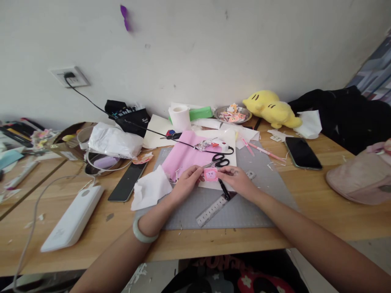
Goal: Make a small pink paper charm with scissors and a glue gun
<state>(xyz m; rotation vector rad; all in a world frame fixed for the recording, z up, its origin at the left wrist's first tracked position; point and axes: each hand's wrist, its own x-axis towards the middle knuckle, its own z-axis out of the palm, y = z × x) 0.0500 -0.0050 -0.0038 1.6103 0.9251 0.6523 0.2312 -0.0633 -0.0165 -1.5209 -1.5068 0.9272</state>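
Observation:
Both of my hands meet over the grey cutting mat (256, 203) in the middle of the wooden desk. My left hand (187, 182) and my right hand (236, 179) pinch a small pink piece with a drawn face (210, 174) between them, one at each side. A black pen (224, 189) sticks out under my right hand. A metal ruler (212, 210) lies on the mat just below the hands. Black-handled scissors (219, 160) rest right behind the pink piece, on a pink sheet (180, 156). My left wrist wears a pale bangle (143, 233).
A white power bank (73, 217) and a dark phone (127, 182) lie left; another phone (302, 152) lies right. A yellow plush toy (271, 108), a tissue roll (180, 117), a plate of stickers (232, 114), a glue gun (218, 145) and a pink bag (360, 177) crowd the desk.

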